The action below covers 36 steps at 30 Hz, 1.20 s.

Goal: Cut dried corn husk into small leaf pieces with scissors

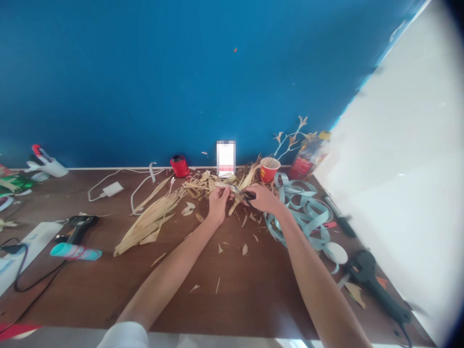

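Observation:
My left hand (218, 202) is closed in a pinch on a small strip of dried corn husk (224, 185) above the brown table (232, 299). My right hand (264, 198) is closed on black-handled scissors (243, 193) whose blades point left at that strip. A heap of dried husks (203, 186) lies just behind both hands. A long bundle of husks (148, 224) stretches to the left of my left hand. Small cut husk scraps (245, 249) lie scattered on the table below my hands.
A red paper cup (268, 169), a red can (180, 166) and a snack bag (307, 157) stand by the blue wall. Coiled pale-blue ribbon (308, 212) lies right, glue guns at right (373, 282) and left (80, 224). A teal tube (74, 252), charger and cables lie left.

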Tool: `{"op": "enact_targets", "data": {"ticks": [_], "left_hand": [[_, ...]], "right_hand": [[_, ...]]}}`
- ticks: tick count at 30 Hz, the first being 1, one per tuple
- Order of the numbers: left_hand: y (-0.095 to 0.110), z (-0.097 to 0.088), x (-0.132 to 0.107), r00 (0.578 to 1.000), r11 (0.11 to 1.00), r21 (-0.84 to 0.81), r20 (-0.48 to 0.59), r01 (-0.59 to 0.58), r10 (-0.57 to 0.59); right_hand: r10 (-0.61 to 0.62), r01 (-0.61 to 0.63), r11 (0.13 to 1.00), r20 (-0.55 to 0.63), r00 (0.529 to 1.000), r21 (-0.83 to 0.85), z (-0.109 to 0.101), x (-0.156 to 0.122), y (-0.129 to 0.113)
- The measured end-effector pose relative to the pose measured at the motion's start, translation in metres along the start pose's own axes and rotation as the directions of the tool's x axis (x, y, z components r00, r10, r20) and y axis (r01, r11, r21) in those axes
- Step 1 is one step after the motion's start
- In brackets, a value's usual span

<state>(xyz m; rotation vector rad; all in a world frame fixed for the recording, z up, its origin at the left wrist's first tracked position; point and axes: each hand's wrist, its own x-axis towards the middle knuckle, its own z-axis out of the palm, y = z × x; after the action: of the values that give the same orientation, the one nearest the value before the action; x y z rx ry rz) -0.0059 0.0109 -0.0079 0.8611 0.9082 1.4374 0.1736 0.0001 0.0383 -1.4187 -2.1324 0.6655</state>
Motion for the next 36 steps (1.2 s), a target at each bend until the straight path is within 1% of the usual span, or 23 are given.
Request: {"op": "enact_targets", "data": {"ticks": [5, 10, 13, 17, 20, 27, 32, 36], "left_hand": [[0.002, 0.001, -0.001, 1.000, 1.000, -0.003, 0.000, 0.011, -0.011], [0.001, 0.000, 0.000, 1.000, 1.000, -0.023, 0.021, -0.018, 0.019], [0.000, -0.002, 0.001, 0.999, 0.999, -0.013, 0.024, -0.035, 0.036], [-0.003, -0.004, 0.002, 0.998, 0.998, 0.011, 0.032, -0.058, 0.057], [-0.004, -0.004, 0.002, 0.998, 0.998, 0.021, 0.028, -0.064, 0.063], [-0.002, -0.002, 0.001, 0.999, 0.999, 0.015, -0.007, -0.053, 0.053], [-0.001, -0.001, 0.001, 0.999, 0.999, 0.022, -0.028, -0.025, 0.026], [0.001, 0.001, 0.000, 1.000, 0.999, 0.021, -0.010, -0.028, 0.028]], "right_hand": [[-0.027, 0.027, 0.999, 0.018, 0.999, 0.028, -0.001, 0.000, -0.003], [-0.039, 0.039, 0.999, -0.008, 0.999, 0.015, -0.001, -0.001, -0.004], [-0.043, 0.043, 0.999, -0.022, 0.999, -0.010, -0.001, -0.001, -0.004], [-0.057, 0.057, 0.998, -0.018, 0.998, -0.002, -0.001, -0.001, -0.005], [-0.047, 0.047, 0.999, -0.013, 0.999, -0.001, -0.001, -0.001, -0.004], [0.012, -0.012, 1.000, -0.063, 0.998, -0.014, 0.004, 0.000, -0.001], [0.000, -0.003, 0.999, -0.056, 0.998, -0.050, 0.009, 0.001, 0.000], [-0.005, 0.001, 0.997, -0.054, 0.999, -0.074, 0.010, 0.002, 0.001]]}}
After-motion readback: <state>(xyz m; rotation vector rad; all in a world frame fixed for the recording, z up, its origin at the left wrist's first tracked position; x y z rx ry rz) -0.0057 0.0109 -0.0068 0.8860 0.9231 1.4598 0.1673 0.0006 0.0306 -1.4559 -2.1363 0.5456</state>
